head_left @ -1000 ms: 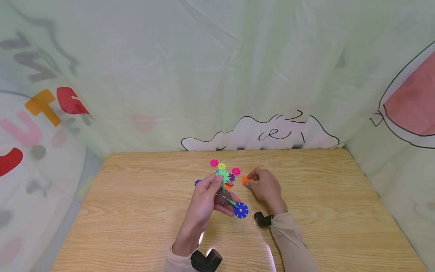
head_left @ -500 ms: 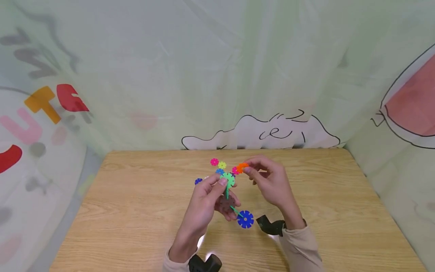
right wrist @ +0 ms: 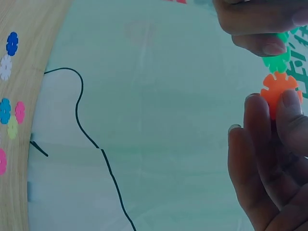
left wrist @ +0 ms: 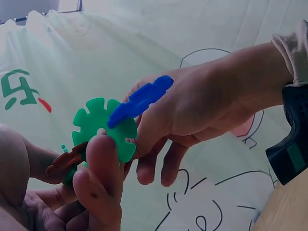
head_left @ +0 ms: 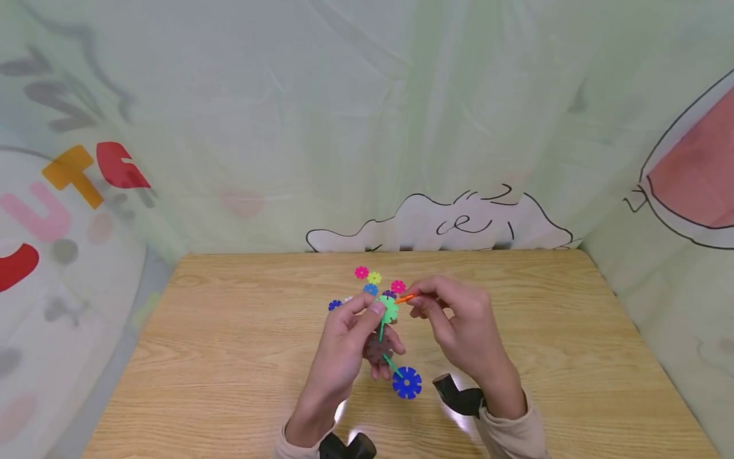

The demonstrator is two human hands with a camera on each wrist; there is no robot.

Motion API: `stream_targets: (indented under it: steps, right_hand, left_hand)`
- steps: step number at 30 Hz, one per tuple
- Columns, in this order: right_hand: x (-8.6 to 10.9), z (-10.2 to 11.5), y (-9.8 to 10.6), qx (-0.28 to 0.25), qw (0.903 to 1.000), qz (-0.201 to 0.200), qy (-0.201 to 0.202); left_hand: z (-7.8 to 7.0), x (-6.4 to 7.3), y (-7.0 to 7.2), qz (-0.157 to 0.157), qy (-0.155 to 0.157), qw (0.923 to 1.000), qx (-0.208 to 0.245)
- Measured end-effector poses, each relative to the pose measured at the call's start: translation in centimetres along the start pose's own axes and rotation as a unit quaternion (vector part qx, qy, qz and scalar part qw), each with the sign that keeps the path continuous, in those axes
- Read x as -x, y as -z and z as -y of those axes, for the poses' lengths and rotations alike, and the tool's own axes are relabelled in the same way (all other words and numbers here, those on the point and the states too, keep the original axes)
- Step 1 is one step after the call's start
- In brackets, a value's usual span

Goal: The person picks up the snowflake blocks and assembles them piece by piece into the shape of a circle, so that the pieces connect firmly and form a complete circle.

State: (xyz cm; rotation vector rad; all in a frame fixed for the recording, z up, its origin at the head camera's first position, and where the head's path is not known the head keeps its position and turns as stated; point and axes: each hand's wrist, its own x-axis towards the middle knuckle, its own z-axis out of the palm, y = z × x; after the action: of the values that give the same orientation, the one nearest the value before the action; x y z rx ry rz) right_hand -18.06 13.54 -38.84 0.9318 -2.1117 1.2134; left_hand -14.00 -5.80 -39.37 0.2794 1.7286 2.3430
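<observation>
My left hand (head_left: 344,344) pinches a light green notched disc (head_left: 390,310) at the top of a chain of slotted plastic snowflake discs. Below it, a green disc seen edge-on leads to a brown disc (head_left: 378,349) by the fingers. Another green disc (left wrist: 89,120) joins the brown one to a dark blue disc (head_left: 407,383) hanging at the chain's lower end. Between thumb and fingertips, my right hand (head_left: 470,325) pinches an orange disc (right wrist: 276,91). Its edge is right at the rim of the light green disc in the right wrist view.
Loose discs lie on the wooden table (head_left: 229,350) beyond my hands: pink (head_left: 361,273), yellow (head_left: 374,278), light blue (head_left: 370,290), purple (head_left: 389,294), another pink (head_left: 398,287) and dark blue (head_left: 335,305). A printed curtain (head_left: 258,127) hangs behind the table.
My right hand has lifted the orange disc off the table and brought it, turned edge-on, to the light green disc. The held chain's blue end has swung lower.
</observation>
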Motion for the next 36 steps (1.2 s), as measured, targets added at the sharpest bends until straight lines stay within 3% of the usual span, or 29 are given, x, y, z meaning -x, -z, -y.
stream_targets:
  steps: [7, 12, 19, 28, 36]
  right_hand:
    - [0.0, 0.5, -0.3, 0.032, 0.9992, -0.016, 0.020]
    - [-0.1, 1.1, -0.7, 0.075, 0.9950, -0.043, 0.051]
    - [0.1, 1.4, -0.9, 0.110, 0.9900, -0.060, 0.065]
    - [0.1, 1.8, -1.1, 0.106, 0.9909, -0.056, 0.062]
    - [0.1, 1.8, -1.2, 0.086, 0.9938, -0.050, 0.049]
  left_hand:
    - [0.0, -0.1, 0.2, 0.008, 0.009, 0.9998, 0.015]
    - [-0.1, 0.2, 0.0, 0.008, -0.012, 0.9998, 0.011]
    - [0.1, 0.2, -0.4, 0.008, -0.038, 0.9993, 0.003]
    - [0.0, 0.1, -0.3, -0.002, -0.035, 0.9994, 0.004]
    - [0.2, 0.0, -0.1, -0.010, -0.006, 0.9998, 0.015]
